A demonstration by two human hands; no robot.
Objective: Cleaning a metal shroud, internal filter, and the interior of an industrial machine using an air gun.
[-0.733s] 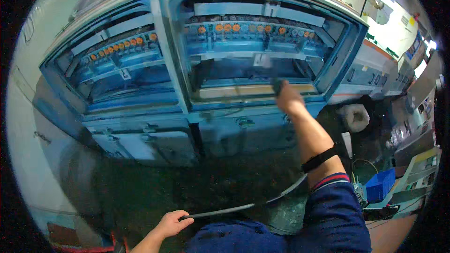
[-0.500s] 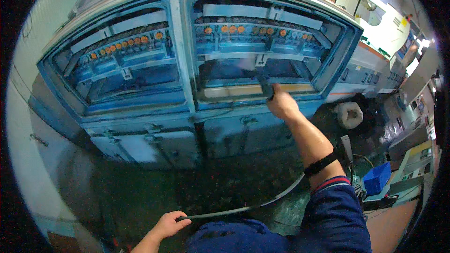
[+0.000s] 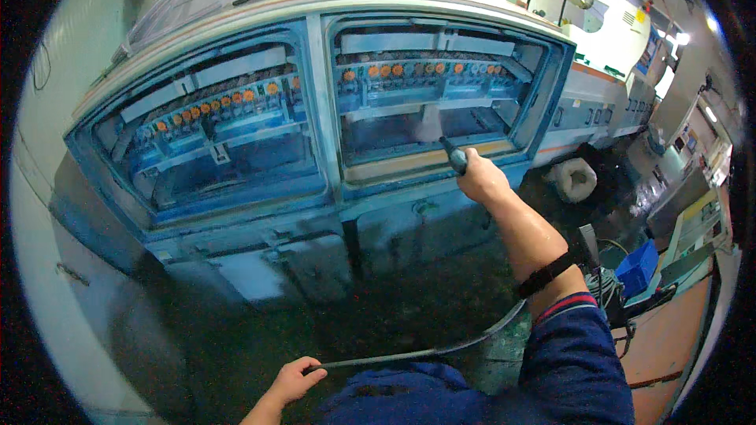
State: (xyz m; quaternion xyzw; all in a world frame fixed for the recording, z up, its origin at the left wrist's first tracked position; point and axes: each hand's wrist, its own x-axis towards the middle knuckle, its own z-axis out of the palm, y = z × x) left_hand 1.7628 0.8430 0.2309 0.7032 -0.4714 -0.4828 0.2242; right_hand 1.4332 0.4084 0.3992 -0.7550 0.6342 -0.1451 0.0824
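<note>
My right hand (image 3: 483, 179) reaches forward, closed around a dark spray nozzle (image 3: 454, 159). White spray (image 3: 428, 123) fans from the nozzle tip into the right-hand opening of a large blue machine (image 3: 318, 110). Inside that opening runs a row of orange toothed wheels (image 3: 385, 72) on a rail, above a dark recess. Low at the left, my left hand (image 3: 296, 380) grips a grey hose (image 3: 409, 358). The hose curves to the right and passes out of sight behind my right arm. How it joins the nozzle is hidden.
The left opening has similar orange wheels (image 3: 224, 101). Right of the machine, a white roll-shaped object (image 3: 573, 180) sits on the dark, wet-looking floor (image 3: 260, 338). A blue bin (image 3: 637, 267) and coiled cable (image 3: 605, 287) are near my right elbow. A pale wall (image 3: 39, 212) borders the left.
The machine sits lower in the picture as the view has shifted. The spray shows as a distinct white fan now. Both hands keep their hold on the nozzle and hose.
</note>
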